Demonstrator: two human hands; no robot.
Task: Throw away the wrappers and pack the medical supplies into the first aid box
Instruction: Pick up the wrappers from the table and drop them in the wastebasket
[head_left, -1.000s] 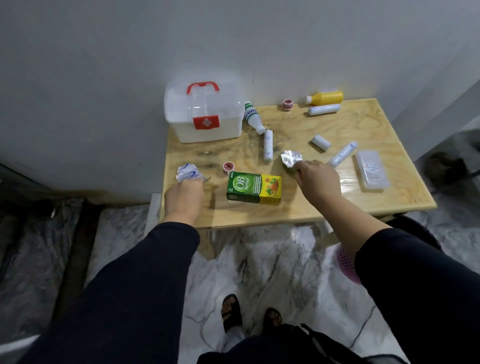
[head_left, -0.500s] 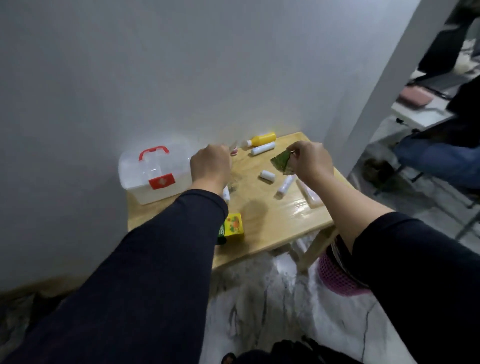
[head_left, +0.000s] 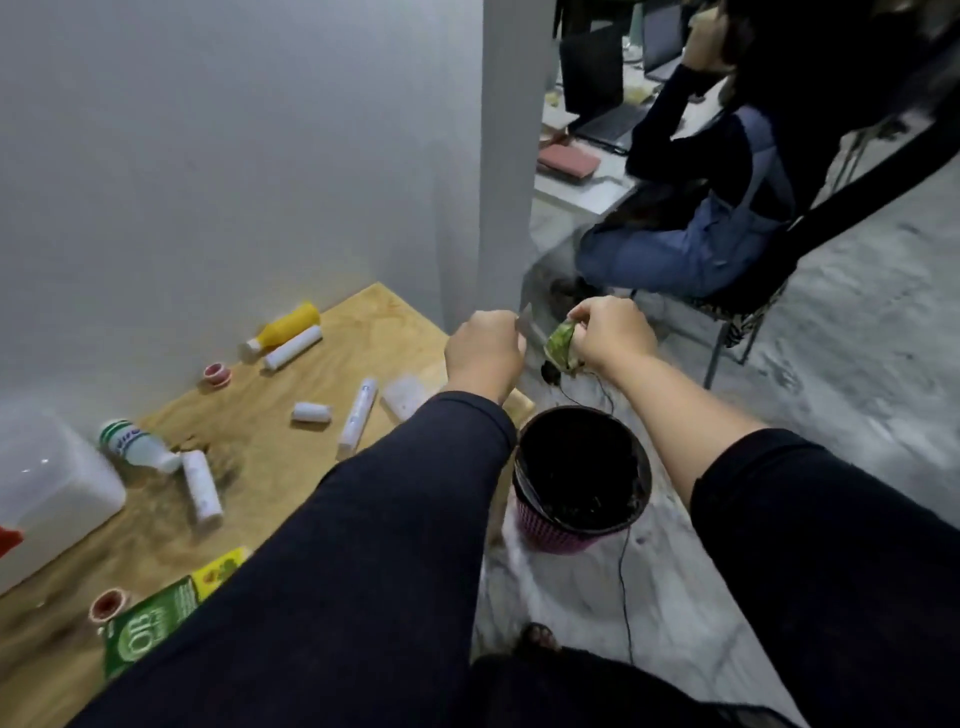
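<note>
My right hand (head_left: 610, 332) pinches a crumpled foil wrapper (head_left: 561, 345) that shows green, held above and just beyond the pink bin (head_left: 582, 475) with its black liner, on the floor beside the table. My left hand (head_left: 485, 353) is a closed fist next to it, beyond the table's right end; a thin edge of the white wrapper (head_left: 521, 325) sticks out of it. The white first aid box (head_left: 49, 483) sits at the far left of the wooden table (head_left: 291, 462). Loose supplies lie there: a yellow bottle (head_left: 285, 330), white tubes (head_left: 356, 415), tape rolls (head_left: 217, 373) and a green-capped bottle (head_left: 135, 444).
A green and yellow medicine carton (head_left: 166, 613) lies at the table's near edge. A flat clear packet (head_left: 408, 397) lies near the right end. A seated person (head_left: 711, 171) on a chair is behind the white pillar (head_left: 506, 156). A black cable (head_left: 623, 582) crosses the marble floor.
Both hands lifted their wrappers off the table and swung right, to above the bin. My view turned right with them, so the bin and the seated person came into sight.
</note>
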